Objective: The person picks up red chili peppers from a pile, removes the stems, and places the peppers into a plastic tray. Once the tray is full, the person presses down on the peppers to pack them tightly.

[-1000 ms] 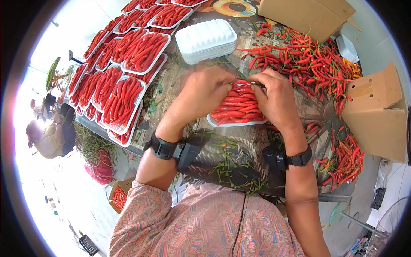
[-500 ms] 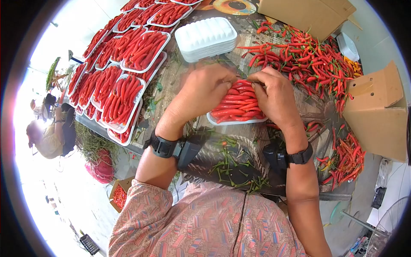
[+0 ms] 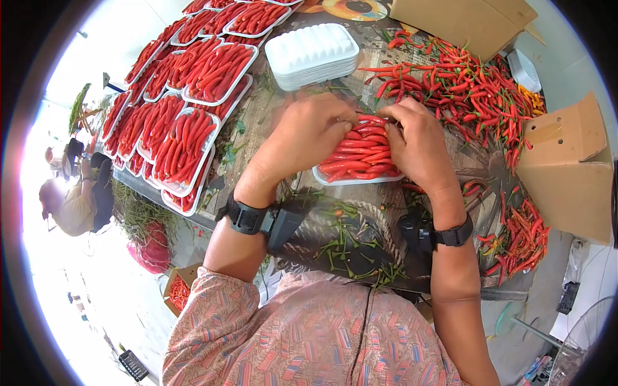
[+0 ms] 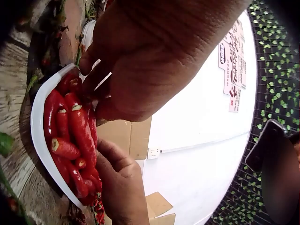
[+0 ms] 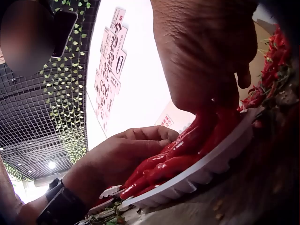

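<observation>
A white foam tray (image 3: 359, 181) heaped with red chili peppers (image 3: 357, 156) lies on the table in front of me. Its peppers run crosswise, cut stem ends showing in the left wrist view. At the far left of the heap, my left hand (image 3: 312, 132) has thumb and fingers curled in on a chili at its end. Across from it, my right hand (image 3: 417, 147) pinches at the far right end of the peppers. One red chili (image 3: 371, 119) spans between the two hands. In the right wrist view, the right fingertips are hidden behind the hand.
Stacked filled trays (image 3: 183, 151) cover the table's left side. Beyond my hands stands a pile of white empty trays (image 3: 312, 55). Loose chilies (image 3: 470, 93) spread at right, beside a cardboard box (image 3: 566, 167). Green stems (image 3: 351, 251) litter the near edge.
The hands stay at the tray's far end, with only slight finger shifts. The view has drifted a little; the tray and heap look the same.
</observation>
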`<state>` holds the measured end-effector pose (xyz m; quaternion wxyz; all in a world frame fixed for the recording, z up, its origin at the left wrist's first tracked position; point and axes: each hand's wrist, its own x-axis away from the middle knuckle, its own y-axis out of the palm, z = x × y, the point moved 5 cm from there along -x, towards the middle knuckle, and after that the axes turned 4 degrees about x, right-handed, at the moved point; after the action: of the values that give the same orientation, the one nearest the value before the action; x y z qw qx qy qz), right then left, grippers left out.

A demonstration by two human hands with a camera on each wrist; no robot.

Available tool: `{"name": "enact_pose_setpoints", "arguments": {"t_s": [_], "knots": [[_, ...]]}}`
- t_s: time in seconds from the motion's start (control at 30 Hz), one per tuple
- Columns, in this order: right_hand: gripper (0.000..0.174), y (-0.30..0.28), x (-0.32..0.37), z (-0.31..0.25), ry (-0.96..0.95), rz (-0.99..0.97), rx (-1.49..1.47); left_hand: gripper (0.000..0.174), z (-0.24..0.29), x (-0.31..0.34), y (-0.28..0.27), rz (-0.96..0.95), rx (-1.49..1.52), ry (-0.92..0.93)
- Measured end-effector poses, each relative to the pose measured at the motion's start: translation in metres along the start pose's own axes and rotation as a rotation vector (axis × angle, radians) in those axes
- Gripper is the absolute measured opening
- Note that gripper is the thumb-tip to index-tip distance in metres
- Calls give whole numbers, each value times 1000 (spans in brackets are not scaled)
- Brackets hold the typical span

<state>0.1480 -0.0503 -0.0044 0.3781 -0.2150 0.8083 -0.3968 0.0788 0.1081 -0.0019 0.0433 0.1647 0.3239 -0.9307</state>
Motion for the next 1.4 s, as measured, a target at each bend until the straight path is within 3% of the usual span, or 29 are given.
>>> {"name": "enact_pose_setpoints", "arguments": {"t_s": [0.23,1.03,1.4], "knots": [[22,-6,-3,6,31,142,-52,15,-4,-1,0,1,42,-159],[19,8,-5,11,51,-23,-185,19,-4,0,3,-7,-57,-9],[25,1,-5,16,32,49,-137,16,-7,-1,3,-29,-53,-31]]}}
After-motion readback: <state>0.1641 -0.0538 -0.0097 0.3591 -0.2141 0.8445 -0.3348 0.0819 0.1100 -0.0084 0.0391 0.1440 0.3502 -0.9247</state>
